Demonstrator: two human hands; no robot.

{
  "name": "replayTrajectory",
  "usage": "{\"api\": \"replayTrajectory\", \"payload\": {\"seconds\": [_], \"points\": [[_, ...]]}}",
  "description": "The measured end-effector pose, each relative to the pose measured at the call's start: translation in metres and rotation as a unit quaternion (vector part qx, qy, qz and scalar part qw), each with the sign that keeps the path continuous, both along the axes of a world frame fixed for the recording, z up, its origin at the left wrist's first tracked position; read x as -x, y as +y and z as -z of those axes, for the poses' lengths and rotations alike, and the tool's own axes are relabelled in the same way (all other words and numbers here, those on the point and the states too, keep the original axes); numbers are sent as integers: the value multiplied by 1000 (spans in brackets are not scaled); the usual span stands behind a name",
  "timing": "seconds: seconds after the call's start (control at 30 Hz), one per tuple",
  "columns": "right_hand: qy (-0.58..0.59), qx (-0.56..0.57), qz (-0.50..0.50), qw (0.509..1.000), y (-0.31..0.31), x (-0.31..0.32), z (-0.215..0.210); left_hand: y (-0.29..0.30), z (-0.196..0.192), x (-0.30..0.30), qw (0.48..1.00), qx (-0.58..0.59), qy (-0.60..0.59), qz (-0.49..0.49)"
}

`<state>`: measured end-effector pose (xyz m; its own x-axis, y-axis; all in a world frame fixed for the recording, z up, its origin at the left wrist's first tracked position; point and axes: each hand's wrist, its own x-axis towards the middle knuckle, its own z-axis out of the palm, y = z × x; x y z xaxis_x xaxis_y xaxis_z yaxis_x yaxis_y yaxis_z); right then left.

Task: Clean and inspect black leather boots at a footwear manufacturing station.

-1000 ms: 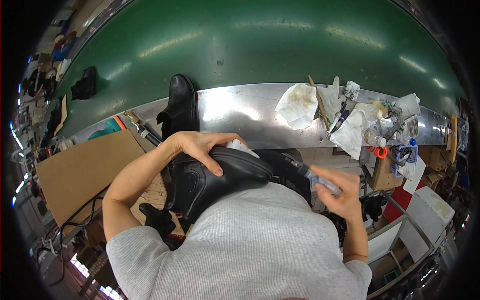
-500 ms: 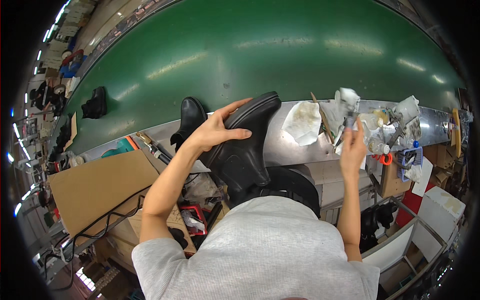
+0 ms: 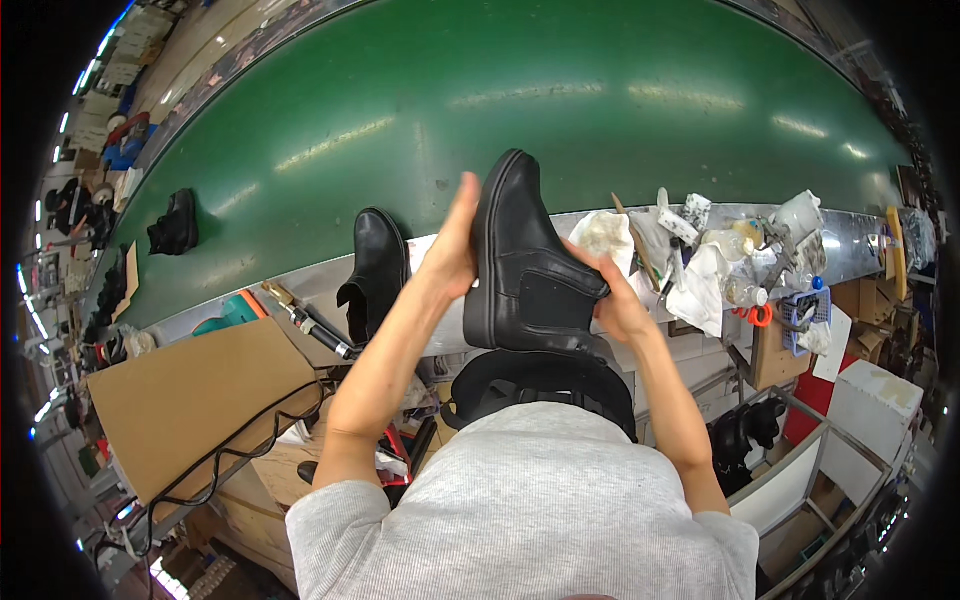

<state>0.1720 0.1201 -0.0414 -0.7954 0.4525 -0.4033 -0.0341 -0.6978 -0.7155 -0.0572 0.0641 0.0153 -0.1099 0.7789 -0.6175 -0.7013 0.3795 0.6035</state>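
A black ankle boot [image 3: 525, 255] with an elastic side panel is held up in front of me, toe pointing away. My left hand [image 3: 452, 250] supports it along the sole edge, one digit stretched out past the sole; its other fingers are partly hidden. At the boot's right, my right hand [image 3: 622, 305] grips the shaft near the opening, some fingers out of sight behind the leather. A second black ankle boot [image 3: 377, 262] stands just left of my left hand, on the bench edge.
A crumpled white cloth [image 3: 700, 285], small bottles [image 3: 745, 292] and orange-handled scissors [image 3: 760, 316] lie to the right. At left are a cardboard sheet [image 3: 205, 400], a brush [image 3: 280, 293] and a cable. Another black boot [image 3: 175, 222] rests on the green surface [image 3: 560, 120].
The boot has turned from sole-up to side-up. My right hand has left the white wad among the items at right and come over to the boot's shaft.
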Motion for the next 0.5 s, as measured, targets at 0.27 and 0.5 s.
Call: {"api": "replayTrajectory", "payload": {"seconds": [0.27, 0.5], "points": [[15, 125, 34, 992, 7, 25, -24, -6, 9, -9, 995, 35, -48, -86], [18, 87, 30, 996, 3, 34, -24, -14, 6, -5, 994, 9, -52, -95]]}}
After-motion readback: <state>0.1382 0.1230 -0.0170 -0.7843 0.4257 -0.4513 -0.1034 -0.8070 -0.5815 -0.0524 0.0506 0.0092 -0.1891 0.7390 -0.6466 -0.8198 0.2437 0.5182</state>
